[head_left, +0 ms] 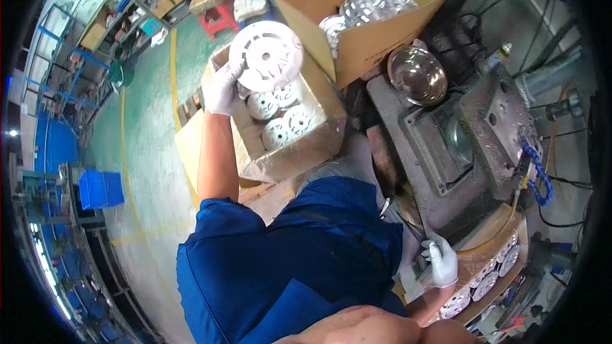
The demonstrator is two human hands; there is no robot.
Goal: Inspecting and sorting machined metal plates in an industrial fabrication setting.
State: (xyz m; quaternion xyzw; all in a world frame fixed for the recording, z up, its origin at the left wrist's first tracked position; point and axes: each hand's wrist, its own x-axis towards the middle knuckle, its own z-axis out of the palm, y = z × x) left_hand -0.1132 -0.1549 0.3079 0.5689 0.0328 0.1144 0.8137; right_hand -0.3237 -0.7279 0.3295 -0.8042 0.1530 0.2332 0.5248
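Observation:
My left hand (222, 89), in a white glove, grips the edge of a round pale metal disc (266, 57) with slots and a centre hole. The disc is raised over an open cardboard box (287, 162), which holds several similar slotted discs (277, 134). My right hand (441, 261), also gloved, is low at my right side with its fingers curled. An orange hose (491, 242) runs toward it, but what the fingers hold is too small to make out. Close to that hand, a long box holds slotted metal discs (486, 285).
To the right stands a press-like machine (497, 124) with a metal bed; a shiny steel bowl (417, 75) rests at its far end. Farther off, a large carton (382, 35) contains shiny metal pieces. A red stool (218, 20) and a blue crate (101, 189) stand on the green floor.

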